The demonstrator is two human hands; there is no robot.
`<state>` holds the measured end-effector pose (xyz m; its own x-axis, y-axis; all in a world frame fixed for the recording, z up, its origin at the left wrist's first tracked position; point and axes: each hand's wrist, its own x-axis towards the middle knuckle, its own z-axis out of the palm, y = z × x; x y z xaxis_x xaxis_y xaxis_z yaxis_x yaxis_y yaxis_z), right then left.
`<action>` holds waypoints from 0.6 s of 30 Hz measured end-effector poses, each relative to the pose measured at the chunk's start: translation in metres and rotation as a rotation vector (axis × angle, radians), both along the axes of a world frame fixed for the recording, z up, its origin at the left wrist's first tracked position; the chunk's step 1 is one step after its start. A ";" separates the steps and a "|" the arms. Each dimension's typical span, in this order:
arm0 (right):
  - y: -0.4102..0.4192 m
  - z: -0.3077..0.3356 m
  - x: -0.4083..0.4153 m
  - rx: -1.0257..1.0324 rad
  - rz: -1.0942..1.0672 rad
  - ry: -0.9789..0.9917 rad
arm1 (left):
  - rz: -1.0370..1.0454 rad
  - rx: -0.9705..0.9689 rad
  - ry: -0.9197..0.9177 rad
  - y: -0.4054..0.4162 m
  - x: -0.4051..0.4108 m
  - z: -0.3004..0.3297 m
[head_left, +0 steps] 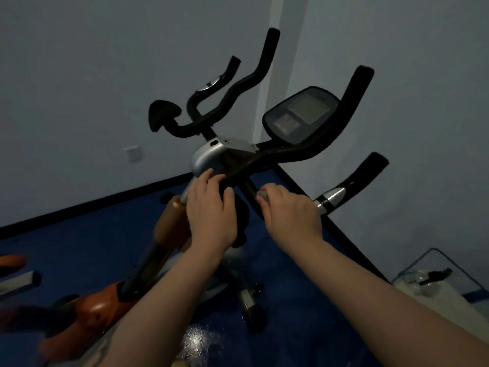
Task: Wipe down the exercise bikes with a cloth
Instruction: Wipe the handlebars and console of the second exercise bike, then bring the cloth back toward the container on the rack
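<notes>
Two hands meet on one exercise bike (222, 157) that stands in the corner of the room, its handlebars (299, 152) reaching far toward the walls. We see our right hand (289, 210) clenched around a pale bit of cloth (262, 194), pressed against the dark stem just below the bars. Our left hand (210, 207) lies with fingers curled over the silver-grey housing and the bar, its grip grasping that junction. Above sits the console (301, 115), tilted toward us. A second set of black handlebars (230, 94) rises farther left. Near left lies an orange frame (105, 303) on the blue floor (66, 245).
</notes>
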<state>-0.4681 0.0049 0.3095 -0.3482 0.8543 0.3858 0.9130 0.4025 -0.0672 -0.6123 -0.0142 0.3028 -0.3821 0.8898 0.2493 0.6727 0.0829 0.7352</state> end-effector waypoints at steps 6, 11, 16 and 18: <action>-0.039 -0.013 -0.002 0.050 0.100 0.152 | -0.135 0.010 0.089 -0.014 -0.002 -0.001; -0.076 -0.024 -0.013 0.042 0.015 0.296 | -0.386 0.072 0.175 -0.042 -0.005 -0.005; -0.125 -0.049 -0.010 -0.251 -0.196 0.642 | -0.665 0.099 0.114 -0.077 -0.006 -0.018; -0.148 -0.062 -0.004 -0.320 -0.329 0.752 | -0.689 0.138 0.107 -0.089 -0.006 -0.025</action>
